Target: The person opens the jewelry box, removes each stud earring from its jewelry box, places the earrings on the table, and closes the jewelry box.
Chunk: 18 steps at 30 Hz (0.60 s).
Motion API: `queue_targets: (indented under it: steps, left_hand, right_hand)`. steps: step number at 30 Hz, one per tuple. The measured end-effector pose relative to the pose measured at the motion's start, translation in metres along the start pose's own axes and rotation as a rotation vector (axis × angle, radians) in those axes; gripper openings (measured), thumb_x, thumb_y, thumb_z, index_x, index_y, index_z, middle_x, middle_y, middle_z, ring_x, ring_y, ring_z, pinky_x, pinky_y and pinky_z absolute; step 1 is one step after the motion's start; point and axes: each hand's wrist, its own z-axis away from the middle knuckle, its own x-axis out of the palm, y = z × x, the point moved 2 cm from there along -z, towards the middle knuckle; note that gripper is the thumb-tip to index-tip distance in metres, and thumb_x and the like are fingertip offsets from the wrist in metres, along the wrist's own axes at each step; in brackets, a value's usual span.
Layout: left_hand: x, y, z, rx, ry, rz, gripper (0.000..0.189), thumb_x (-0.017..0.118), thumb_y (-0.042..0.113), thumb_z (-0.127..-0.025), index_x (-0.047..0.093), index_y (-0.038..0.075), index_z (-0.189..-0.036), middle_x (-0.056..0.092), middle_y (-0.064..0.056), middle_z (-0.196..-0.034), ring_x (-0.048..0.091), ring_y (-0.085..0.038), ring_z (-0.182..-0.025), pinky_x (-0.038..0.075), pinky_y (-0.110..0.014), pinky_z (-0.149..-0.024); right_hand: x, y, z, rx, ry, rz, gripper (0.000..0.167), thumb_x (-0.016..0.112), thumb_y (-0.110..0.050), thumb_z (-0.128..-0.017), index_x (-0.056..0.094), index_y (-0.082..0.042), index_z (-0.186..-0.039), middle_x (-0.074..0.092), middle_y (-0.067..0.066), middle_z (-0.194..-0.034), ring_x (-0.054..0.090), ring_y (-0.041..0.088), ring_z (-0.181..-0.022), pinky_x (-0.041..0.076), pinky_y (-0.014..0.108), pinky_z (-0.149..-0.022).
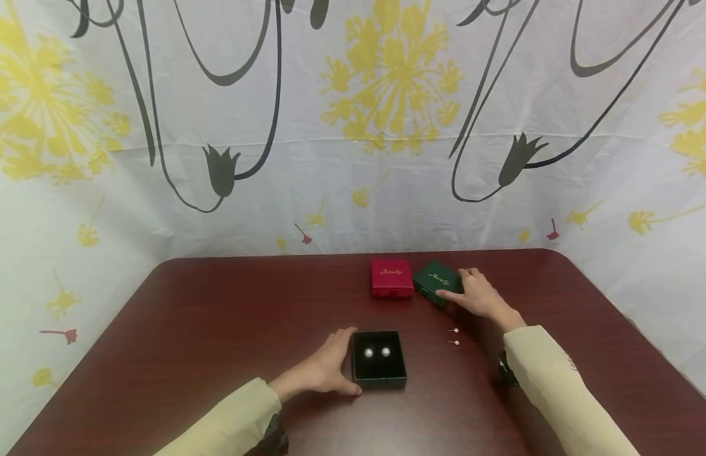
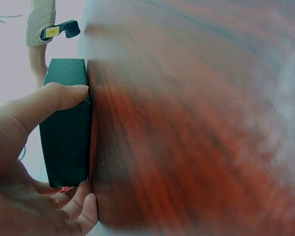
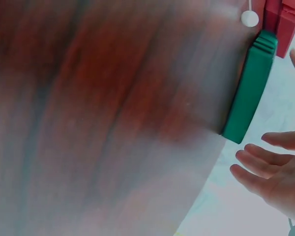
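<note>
A small dark green jewelry box (image 1: 379,382), open at the top with a black lining, sits on the table. Two pearl studs (image 1: 377,353) show inside it. My left hand (image 1: 324,366) grips its left side, thumb at the front corner and fingers at the back; in the left wrist view the thumb (image 2: 64,98) lies across the box's side. Farther back, my right hand (image 1: 483,296) is spread beside a green case lettered "Jewelry" (image 1: 435,278). The right wrist view shows its fingers (image 3: 260,157) apart from that case (image 3: 250,93).
A red jewelry box (image 1: 391,278) stands left of the green case. Two pearl pins (image 1: 454,337) lie on the brown table (image 1: 244,316) in front of the right hand. Behind the table's back edge hangs a patterned white cloth (image 1: 330,209).
</note>
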Motion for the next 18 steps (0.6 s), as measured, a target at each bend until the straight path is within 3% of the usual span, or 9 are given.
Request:
queue_targets:
  steps: [7,18]
  left_hand:
    - [0.0,0.003,0.0,-0.005,-0.003,-0.005,0.1,0.081,0.022,-0.059,0.022,-0.006,-0.135,0.026,-0.028,-0.137,0.022,-0.04,-0.128,0.024,-0.049,-0.101]
    - [-0.001,0.004,-0.001,-0.007,-0.01,-0.02,0.1,0.081,0.022,-0.06,0.021,-0.008,-0.135,0.026,-0.028,-0.137,0.023,-0.041,-0.127,0.024,-0.049,-0.102]
  right_hand:
    - [-0.006,-0.014,0.007,-0.046,0.052,-0.01,0.069,0.059,-0.037,-0.083,0.04,0.019,-0.119,0.042,0.035,-0.115,0.042,0.044,-0.105,0.038,0.055,-0.086]
    - [-0.002,-0.045,0.024,-0.183,0.097,-0.039,0.055,0.062,-0.026,-0.083,0.046,0.015,-0.115,0.049,0.029,-0.11,0.053,0.038,-0.095,0.045,0.048,-0.078]
